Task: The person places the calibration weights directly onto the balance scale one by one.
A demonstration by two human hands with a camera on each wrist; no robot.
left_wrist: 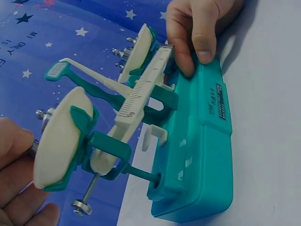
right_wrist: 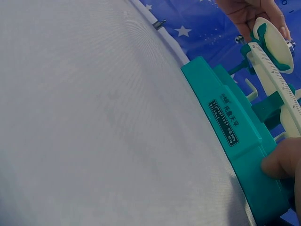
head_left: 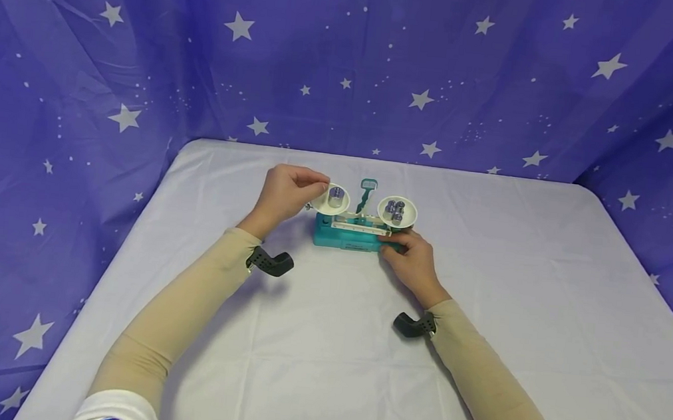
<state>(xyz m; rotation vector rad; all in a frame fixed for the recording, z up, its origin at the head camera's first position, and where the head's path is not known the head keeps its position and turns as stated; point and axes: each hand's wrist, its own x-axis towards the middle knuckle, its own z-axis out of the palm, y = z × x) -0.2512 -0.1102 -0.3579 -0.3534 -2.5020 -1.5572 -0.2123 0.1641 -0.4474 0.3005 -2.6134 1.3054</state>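
A teal tray balance [head_left: 346,239] stands on the table, with a cream pan at each end. The left pan [head_left: 320,203] bears a metal weight [head_left: 335,197]; the right pan [head_left: 411,214] bears several smaller weights [head_left: 395,210]. At the left pan's outer rim, my left hand [head_left: 290,192] pinches a small metal piece [left_wrist: 33,149], mostly hidden by the fingers; it looks like a weight. My right hand [head_left: 413,260] grips the right end of the base, the thumb [right_wrist: 282,160] on its front.
A white cloth [head_left: 325,342] covers the table. Purple star-patterned curtain [head_left: 326,49] hangs behind it and at both sides. The balance's teal pointer [head_left: 364,196] rises between the pans. A balancing nut [left_wrist: 82,207] sticks out below the left pan.
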